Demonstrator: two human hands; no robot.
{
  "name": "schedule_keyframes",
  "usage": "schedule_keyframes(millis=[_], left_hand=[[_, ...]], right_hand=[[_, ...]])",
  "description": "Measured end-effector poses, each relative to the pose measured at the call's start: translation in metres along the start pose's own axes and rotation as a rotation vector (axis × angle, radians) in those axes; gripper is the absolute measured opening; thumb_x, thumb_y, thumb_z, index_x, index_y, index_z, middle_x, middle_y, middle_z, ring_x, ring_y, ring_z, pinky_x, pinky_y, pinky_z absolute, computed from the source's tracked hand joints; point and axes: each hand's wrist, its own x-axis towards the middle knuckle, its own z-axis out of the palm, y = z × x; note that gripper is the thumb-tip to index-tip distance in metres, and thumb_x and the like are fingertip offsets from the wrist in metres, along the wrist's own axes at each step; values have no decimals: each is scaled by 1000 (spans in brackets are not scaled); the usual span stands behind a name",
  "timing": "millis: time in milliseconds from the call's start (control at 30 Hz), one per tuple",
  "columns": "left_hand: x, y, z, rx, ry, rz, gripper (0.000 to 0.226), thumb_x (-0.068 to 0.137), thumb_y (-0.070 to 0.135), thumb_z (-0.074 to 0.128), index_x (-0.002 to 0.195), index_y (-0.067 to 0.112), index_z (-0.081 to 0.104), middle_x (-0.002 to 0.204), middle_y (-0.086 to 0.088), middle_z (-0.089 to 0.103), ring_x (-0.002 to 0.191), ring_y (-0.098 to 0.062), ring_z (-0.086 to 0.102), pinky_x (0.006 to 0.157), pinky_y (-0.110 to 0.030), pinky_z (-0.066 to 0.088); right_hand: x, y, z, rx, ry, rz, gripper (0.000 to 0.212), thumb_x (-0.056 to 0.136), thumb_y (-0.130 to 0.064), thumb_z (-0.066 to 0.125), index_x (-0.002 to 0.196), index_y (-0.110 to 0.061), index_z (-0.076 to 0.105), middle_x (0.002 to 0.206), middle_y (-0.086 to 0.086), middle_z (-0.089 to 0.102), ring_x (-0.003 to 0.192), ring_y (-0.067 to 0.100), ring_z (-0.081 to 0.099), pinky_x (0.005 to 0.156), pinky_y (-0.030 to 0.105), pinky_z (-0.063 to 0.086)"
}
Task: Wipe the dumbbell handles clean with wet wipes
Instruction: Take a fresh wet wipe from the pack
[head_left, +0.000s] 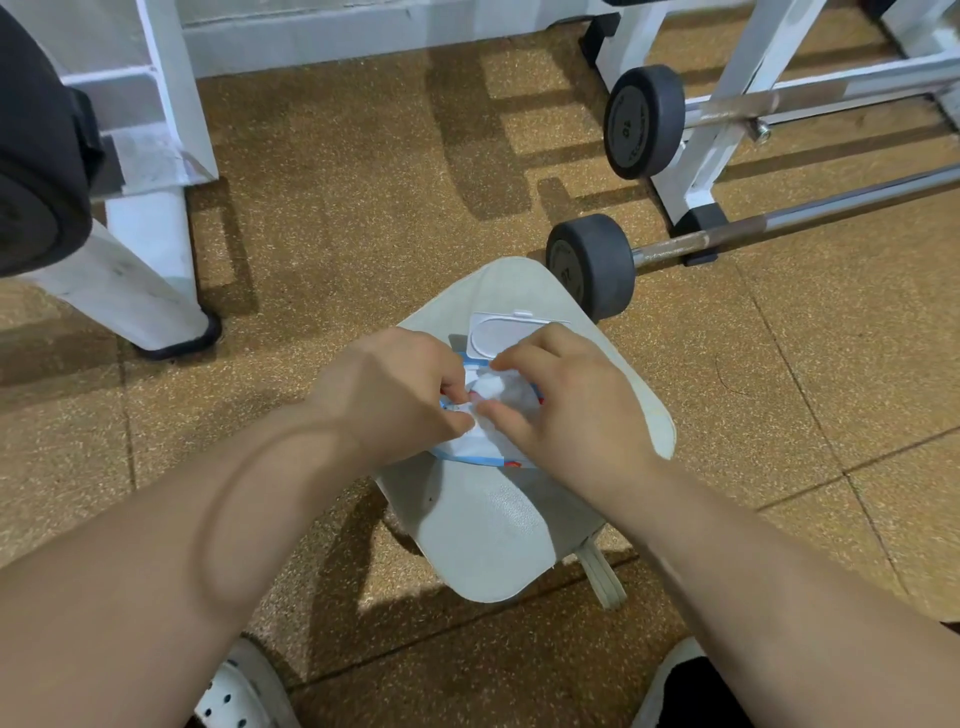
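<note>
Wet wipes pack (475, 441) lies on a grey seat (488, 540), lid (511, 338) open; left hand (400, 389) pinches its wrapper, right hand (566, 400) pinches a protruding wipe (491, 387). Dumbbell (592, 265) rests on the floor (363, 208) just beyond.

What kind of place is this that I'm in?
Most likely a gym's weight area. Two long bars with dark round weights sit at a white metal rack, the floor is speckled rubber tile, and the pack of wet wipes lies on a grey padded seat.
</note>
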Motion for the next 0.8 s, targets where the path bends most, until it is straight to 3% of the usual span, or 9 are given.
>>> schedule_keyframes(millis=[100,200,300,400,533,667,800], left_hand=[[-2,-4,-1,-23,-37,-11,25,77,51,69,95,34,76,105,15,70,102,-13,61,87,-32,48],[-3,-3,-4,-50,-47,-25,40,69,57,59,98,36,78,114,15,70,109,-11,62,92,-35,49],[-3,-1,-5,-31,-30,-17,26,79,50,70,97,33,78,109,14,70,104,-12,62,87,-32,48],[0,4,-5,15,-3,-9,21,84,47,69,91,29,77,89,12,66,89,-14,59,72,-29,40],[3,6,-1,-2,36,-48,23,83,48,69,75,26,72,74,13,62,83,-17,60,70,-31,47],[-1,12,0,22,59,-98,27,80,56,72,80,29,72,82,12,66,84,-16,60,71,-30,45],[-4,16,-1,55,55,-144,29,79,59,73,85,32,70,94,12,69,92,-17,61,73,-29,45]], right_hand=[[6,2,0,-1,63,-1,20,86,-27,56,87,-17,73,86,5,66,85,30,63,71,42,52],[10,6,-9,152,55,168,19,93,-15,58,97,-17,77,98,1,74,96,21,65,84,32,48],[12,16,-20,358,-74,375,25,95,-9,56,101,-15,79,105,-4,76,98,13,67,91,29,50],[9,22,-27,653,-105,530,29,96,-3,52,92,-13,78,88,9,76,78,17,67,78,37,54],[3,20,-27,765,-34,644,23,94,-1,57,87,-11,77,81,14,75,69,19,67,69,33,55],[6,12,-34,784,18,616,20,94,-4,60,87,-12,77,78,8,76,68,16,68,68,33,55],[10,-2,-52,903,27,558,18,95,-5,59,86,-11,74,68,-4,67,60,4,57,61,19,46]])
